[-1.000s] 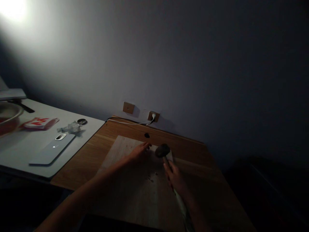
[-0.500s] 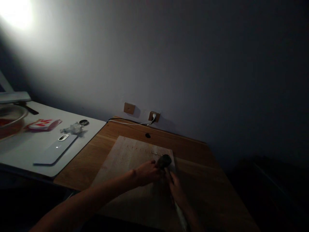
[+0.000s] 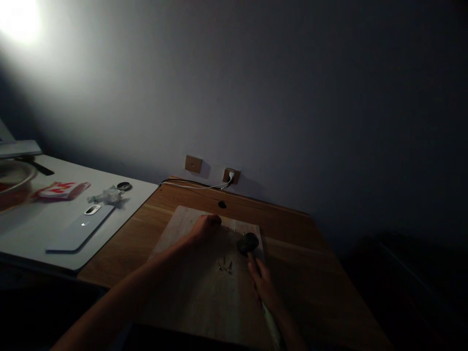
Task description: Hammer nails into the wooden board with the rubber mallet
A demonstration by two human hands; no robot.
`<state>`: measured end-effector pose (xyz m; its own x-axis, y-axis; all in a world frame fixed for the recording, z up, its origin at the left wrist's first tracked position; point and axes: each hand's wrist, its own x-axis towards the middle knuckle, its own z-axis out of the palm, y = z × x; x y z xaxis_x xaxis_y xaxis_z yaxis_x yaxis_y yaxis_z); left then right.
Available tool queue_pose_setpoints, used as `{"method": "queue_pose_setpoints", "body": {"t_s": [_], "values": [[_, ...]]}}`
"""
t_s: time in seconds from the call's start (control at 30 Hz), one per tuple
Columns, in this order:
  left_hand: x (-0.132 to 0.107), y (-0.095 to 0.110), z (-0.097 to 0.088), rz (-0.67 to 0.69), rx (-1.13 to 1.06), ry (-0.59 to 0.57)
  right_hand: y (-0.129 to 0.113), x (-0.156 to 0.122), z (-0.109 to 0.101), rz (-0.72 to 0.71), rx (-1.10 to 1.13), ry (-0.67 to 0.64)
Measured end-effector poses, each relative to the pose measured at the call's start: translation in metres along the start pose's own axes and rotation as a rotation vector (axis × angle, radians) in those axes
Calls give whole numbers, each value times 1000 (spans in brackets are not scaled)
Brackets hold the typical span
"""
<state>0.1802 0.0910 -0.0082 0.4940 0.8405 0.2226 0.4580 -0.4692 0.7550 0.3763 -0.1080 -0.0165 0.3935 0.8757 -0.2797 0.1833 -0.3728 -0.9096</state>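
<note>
My right hand (image 3: 263, 282) is wrapped round the handle of a mallet with a dark, rounded head (image 3: 247, 243), held over the right side of a wooden board (image 3: 215, 302). My left hand (image 3: 205, 227) is closed near the board's far edge, its fingertips pinched together; anything between them is too small and dark to make out. To its right, a few small metal screws or nails (image 3: 235, 230) stand in a row. Several loose ones (image 3: 224, 266) lie in a small heap mid-board, between my hands and nearer to me.
The board lies on a wooden table (image 3: 300, 273) against the wall. A white table (image 3: 32, 234) adjoins at left, bearing a phone (image 3: 82, 229), crumpled plastic (image 3: 109, 196), a roll of tape (image 3: 124, 186), a red-and-white packet (image 3: 62, 190) and a bowl (image 3: 18, 175). Cables (image 3: 193, 184) run to a wall socket (image 3: 231, 176).
My left hand has moved away from beside the mallet head, left and toward the board's far edge, uncovering the loose heap. The mallet stays in my right hand at nearly the same spot.
</note>
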Motion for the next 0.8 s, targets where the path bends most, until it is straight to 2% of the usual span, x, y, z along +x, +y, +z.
{"method": "queue_pose_setpoints", "body": {"t_s": [0.13, 0.27, 0.43, 0.5, 0.6, 0.7, 0.8], "values": [[1, -4, 3, 21, 13, -5, -2, -1, 0, 88, 17, -5], [-3, -2, 0, 74, 70, -27, 0, -2, -2, 72, 29, -49], [-5, 0, 0, 98, 108, -5, -2, -2, 2, 26, 6, -2], [-5, -1, 1, 109, 117, -1, -15, -1, 3, -32, -20, -30], [-4, -5, 3, 95, 94, -7, -51, 2, -1, -129, -30, -83], [-2, -12, 6, 56, 31, -13, -93, 4, -4, -278, -24, -78], [-1, -19, 10, 69, -14, -12, -115, 8, 6, -376, -54, -27]]}}
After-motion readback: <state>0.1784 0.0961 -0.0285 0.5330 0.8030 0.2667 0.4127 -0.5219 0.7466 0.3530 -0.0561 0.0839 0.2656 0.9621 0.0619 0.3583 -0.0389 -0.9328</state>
